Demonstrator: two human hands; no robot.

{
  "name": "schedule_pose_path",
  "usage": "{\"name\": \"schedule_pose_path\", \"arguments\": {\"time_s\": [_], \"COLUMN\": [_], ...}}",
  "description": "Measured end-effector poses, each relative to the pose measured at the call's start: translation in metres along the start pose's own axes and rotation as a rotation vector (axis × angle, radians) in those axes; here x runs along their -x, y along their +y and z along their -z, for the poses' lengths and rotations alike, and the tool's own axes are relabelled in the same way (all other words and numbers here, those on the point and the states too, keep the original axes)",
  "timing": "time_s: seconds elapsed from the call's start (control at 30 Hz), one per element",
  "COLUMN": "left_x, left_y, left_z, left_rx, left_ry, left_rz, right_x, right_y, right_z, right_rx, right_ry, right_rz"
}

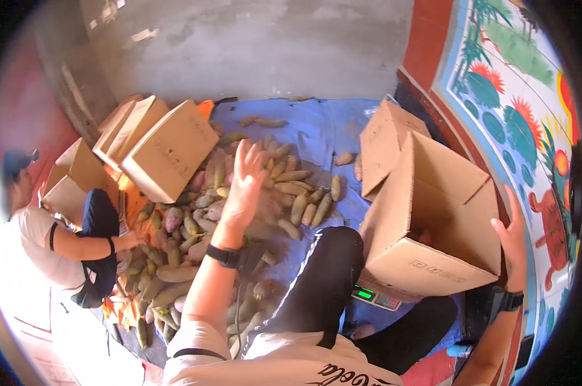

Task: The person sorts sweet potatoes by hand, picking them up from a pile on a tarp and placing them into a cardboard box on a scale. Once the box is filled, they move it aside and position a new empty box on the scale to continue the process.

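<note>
My left hand (244, 193) is raised over a heap of long, brownish-green and reddish tubers (175, 273) that look like sweet potatoes. Its fingers stretch upward, slightly apart, and nothing shows in them. Beside the right wall of a large open cardboard box (435, 260) is my right hand (515, 244), thumb and fingers spread and holding nothing. The box tilts on a scale with a lit green display (363, 294); its inside is in shadow, with something reddish low down.
Another carton (390, 138) stands behind the open box. Several cartons (168, 151) lean at the left, near a seated person (53, 238) reaching into the heap. A blue sheet (310, 128) covers the floor. A grey wall (258, 51) and a painted wall (516, 122) bound the space.
</note>
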State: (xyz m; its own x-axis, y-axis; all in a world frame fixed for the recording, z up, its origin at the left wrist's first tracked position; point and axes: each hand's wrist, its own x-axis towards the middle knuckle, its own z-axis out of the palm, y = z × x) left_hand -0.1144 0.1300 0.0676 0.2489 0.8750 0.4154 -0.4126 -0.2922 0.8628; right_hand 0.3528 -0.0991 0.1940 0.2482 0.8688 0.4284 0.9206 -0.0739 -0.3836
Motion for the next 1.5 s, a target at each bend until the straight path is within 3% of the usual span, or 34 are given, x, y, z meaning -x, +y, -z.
{"name": "schedule_pose_path", "arguments": {"time_s": [0.33,0.47,0.63,0.7,0.77,0.83,0.93,0.97,1.03,1.07,1.17,1.2,1.37,1.5], "left_x": [-0.011,0.002,0.047,0.073,0.101,0.123,0.197,0.205,0.218,0.248,0.242,0.268,0.313,0.306], "left_y": [0.039,0.018,-0.034,-0.070,-0.090,-0.099,-0.179,-0.178,-0.167,-0.203,-0.168,-0.199,-0.210,-0.197], "left_z": [0.010,0.023,0.061,0.079,0.090,0.093,0.150,0.143,0.124,0.148,0.108,0.128,0.130,0.113], "left_rx": [-0.244,-0.288,-0.530,-0.796,-1.083,-1.001,-0.921,-0.914,-1.151,-1.246,-1.278,-1.302,-1.301,-1.451], "left_ry": [0.066,0.092,0.088,0.167,0.099,0.013,-0.018,-0.023,-0.266,-0.334,-0.417,-0.468,-0.472,-0.445], "left_rz": [-0.112,-0.013,0.258,0.348,0.513,0.810,0.975,0.991,1.097,1.070,1.192,1.217,1.346,1.417], "right_x": [-0.008,0.010,0.043,0.052,0.057,0.058,0.055,0.054,0.054,0.055,0.054,0.054,0.055,0.053], "right_y": [0.008,0.008,-0.007,-0.009,-0.007,-0.006,-0.006,-0.005,-0.005,-0.004,-0.004,-0.003,0.000,-0.005], "right_z": [-0.001,-0.017,-0.034,-0.041,-0.043,-0.045,-0.046,-0.047,-0.047,-0.047,-0.047,-0.047,-0.048,-0.047], "right_rx": [-0.048,-0.039,0.041,0.105,0.101,0.077,0.092,0.078,0.069,0.058,0.087,0.090,0.087,0.103], "right_ry": [0.043,-0.068,-0.186,-0.221,-0.180,-0.094,-0.110,-0.123,-0.146,-0.150,-0.157,-0.160,-0.164,-0.175], "right_rz": [0.024,0.048,-0.001,-0.007,0.025,0.063,0.050,0.035,0.003,-0.025,-0.032,-0.031,-0.072,-0.112]}}
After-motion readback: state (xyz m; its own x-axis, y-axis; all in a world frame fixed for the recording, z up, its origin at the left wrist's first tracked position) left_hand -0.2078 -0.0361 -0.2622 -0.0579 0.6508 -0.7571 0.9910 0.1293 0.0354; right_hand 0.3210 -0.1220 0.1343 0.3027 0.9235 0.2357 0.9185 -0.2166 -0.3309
